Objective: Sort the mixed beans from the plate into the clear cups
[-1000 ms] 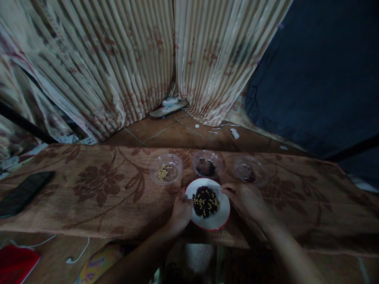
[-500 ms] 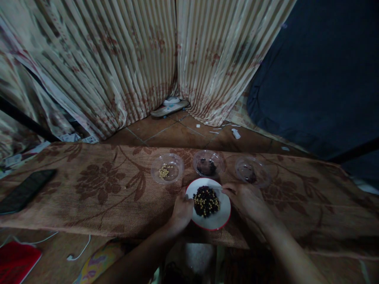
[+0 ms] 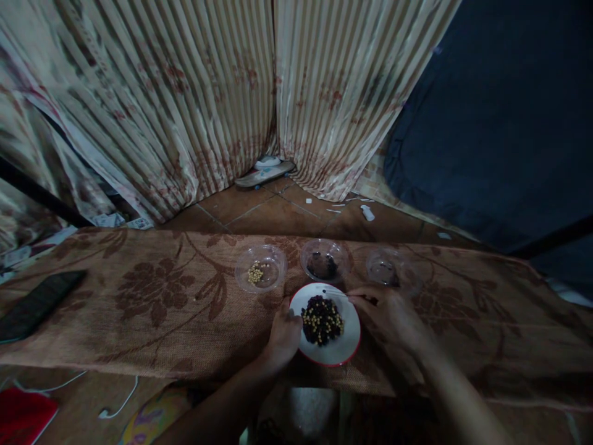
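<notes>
1. in the head view, gripping the left rim of a white, red-edged plate [image 3: 349, 330] with the left hand [image 3: 283, 337], closed on it with the thumb over the edge, the other fingers mostly hidden.
2. holding a fork [image 3: 337, 293] in the right hand [image 3: 386, 312], with fingers curled closed around the handle and tines reaching in over the far right part of the plate. showing one dark piece by the tines, apart from the rest; cannot tell whether speared or loose.
3. keeping the plate between both hands, over the near part of the cloth-covered surface [image 3: 97, 334]; cannot tell whether resting or slightly lifted.
4. carrying, in the middle of the plate, a mixed heap [image 3: 322, 321] of small dark and pale yellow pieces, ringed by bare white.
5. lined up just beyond the plate, three clear bowls, side by side.
6. in the left bowl [image 3: 280, 267], pale yellow pieces [image 3: 254, 273], mostly gathered toward the left, with a few strays.
7. in the middle bowl [image 3: 343, 253], dark pieces [image 3: 327, 267], clumped toward the right.
8. in the right bowl [image 3: 407, 256], a little dark matter [image 3: 391, 276], too dim to tell more. placed just beyond the right hand.
9. lying well apart, at the far left of the surface, a dark phone [image 3: 44, 303].
</notes>
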Demonstrator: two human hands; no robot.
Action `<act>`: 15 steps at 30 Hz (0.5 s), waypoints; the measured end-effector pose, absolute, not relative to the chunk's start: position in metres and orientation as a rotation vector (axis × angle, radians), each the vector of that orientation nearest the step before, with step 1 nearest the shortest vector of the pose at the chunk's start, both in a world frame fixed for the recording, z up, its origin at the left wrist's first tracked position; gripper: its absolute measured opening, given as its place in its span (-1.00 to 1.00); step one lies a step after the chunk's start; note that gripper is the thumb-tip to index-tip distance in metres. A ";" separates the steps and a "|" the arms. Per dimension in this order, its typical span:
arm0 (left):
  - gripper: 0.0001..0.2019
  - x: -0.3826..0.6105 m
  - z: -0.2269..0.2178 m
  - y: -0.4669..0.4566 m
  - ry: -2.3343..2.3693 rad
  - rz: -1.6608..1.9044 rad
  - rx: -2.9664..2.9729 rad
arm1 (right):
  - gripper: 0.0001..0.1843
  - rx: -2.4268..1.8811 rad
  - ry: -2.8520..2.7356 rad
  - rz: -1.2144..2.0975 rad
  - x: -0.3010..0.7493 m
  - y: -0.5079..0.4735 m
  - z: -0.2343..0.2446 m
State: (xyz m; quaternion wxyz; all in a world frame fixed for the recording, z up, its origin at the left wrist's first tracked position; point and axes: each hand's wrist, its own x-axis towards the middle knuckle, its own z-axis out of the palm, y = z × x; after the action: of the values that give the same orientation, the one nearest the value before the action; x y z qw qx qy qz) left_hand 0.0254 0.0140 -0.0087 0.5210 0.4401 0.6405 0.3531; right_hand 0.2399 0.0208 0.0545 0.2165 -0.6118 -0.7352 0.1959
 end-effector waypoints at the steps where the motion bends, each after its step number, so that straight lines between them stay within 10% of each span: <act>1: -0.60 0.025 -0.009 0.014 1.547 0.849 1.061 | -0.72 -1.700 -1.979 0.538 0.241 0.022 0.054; 15: -0.56 0.026 0.007 0.012 1.514 0.843 1.071 | -0.74 -1.814 -1.743 0.263 0.240 0.048 0.040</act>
State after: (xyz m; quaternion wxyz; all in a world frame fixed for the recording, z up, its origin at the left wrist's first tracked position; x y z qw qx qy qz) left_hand 0.0256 0.0124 0.0071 0.5246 0.4477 0.6327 0.3522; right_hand 0.2395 0.0480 0.0403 0.3016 -0.6837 -0.6570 0.0992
